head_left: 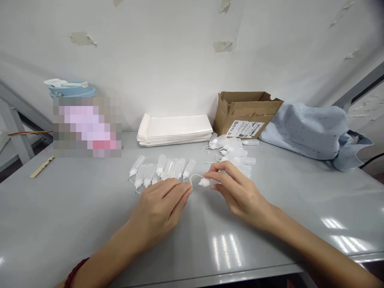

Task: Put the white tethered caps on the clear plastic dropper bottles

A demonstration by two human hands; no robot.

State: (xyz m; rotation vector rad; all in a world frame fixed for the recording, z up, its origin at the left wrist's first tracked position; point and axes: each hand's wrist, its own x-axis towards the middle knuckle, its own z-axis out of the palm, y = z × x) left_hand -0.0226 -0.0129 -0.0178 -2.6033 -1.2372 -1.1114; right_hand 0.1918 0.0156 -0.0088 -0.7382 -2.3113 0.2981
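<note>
My right hand (240, 192) grips a small translucent bottle with a white nozzle (205, 182), which points left. A thin metal tip comes out of the nozzle, and a white cord (195, 175) loops from the bottle toward my left hand (163, 204). The left fingertips are pinched together on the end of the cord near the metal tip. Behind my left hand lie several similar bottles (161, 163), side by side on the grey table (99, 208). A looser pile of such bottles (237, 154) is behind my right hand.
A stack of white trays or sheets (177, 130) is against the wall. An open cardboard box (249, 112) stands right of it, beside a pale blue cloth (306, 132). At the left are a blurred pink item (88, 124), a blue container (72, 91) and a wooden strip (42, 167).
</note>
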